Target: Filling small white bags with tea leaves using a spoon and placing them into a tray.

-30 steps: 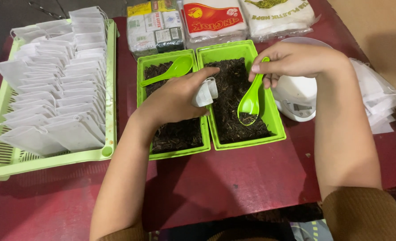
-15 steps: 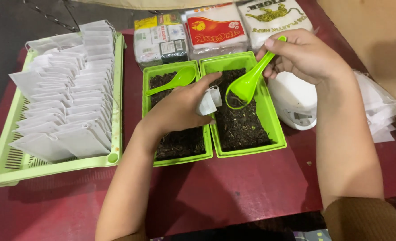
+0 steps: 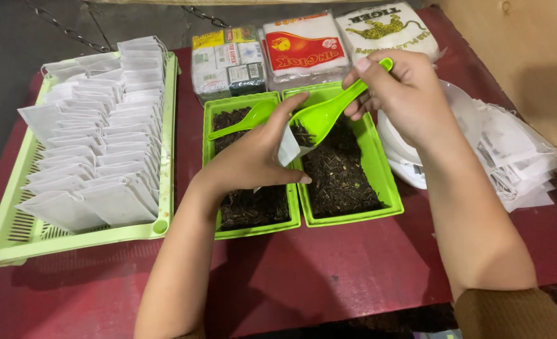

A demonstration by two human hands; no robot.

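Note:
My left hand holds a small white paper bag open above two green trays of dark loose tea. My right hand grips the handle of a green plastic spoon, whose bowl carries tea and is tipped into the bag's mouth. The right green tray lies under the spoon; the left green tray lies under my left hand. A second green spoon rests in the left tray.
A large green slotted basket at the left holds several rows of filled white bags. Packets stand at the table's back. A white scale and a heap of empty white bags sit at the right.
My right hand lifted the spoon out of the right tray with tea and brought its bowl to the mouth of the bag held by my left hand.

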